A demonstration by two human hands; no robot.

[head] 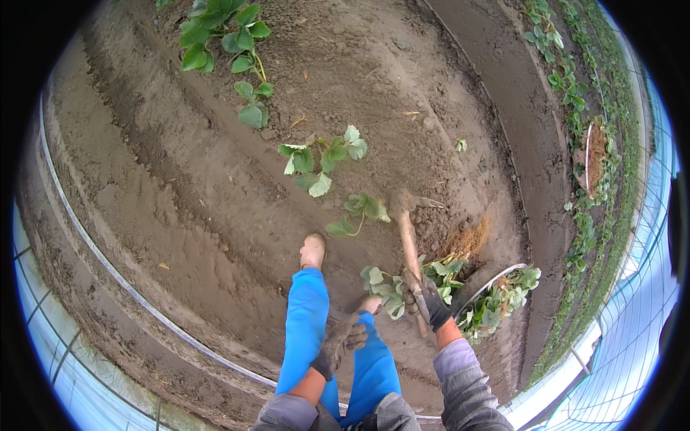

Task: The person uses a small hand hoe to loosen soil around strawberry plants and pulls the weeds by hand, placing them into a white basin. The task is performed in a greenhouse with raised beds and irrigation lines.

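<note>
My right hand (426, 301), in a dark soiled glove, is closed around the wooden handle (408, 242) of a hand tool. The tool's muddy head (403, 202) lies at the soil, with a thin prong-like part to its right. My left hand (340, 339), gloved too, hangs over my blue trousers with bent fingers; no object shows in it. Beside the right hand lie strawberry plants with bare brown roots (469, 240). A rimmed container (466, 291) holding more strawberry plants (506, 301) stands to the right. Small strawberry plants (358, 210) grow left of the tool.
Strawberry plants (321, 159) stand farther up the soil bed, with a larger clump (221, 32) beyond. A furrow (517, 124) runs along the right, then green rows and another container of rooted plants (594, 159). A pale hose or pipe (118, 275) curves at left.
</note>
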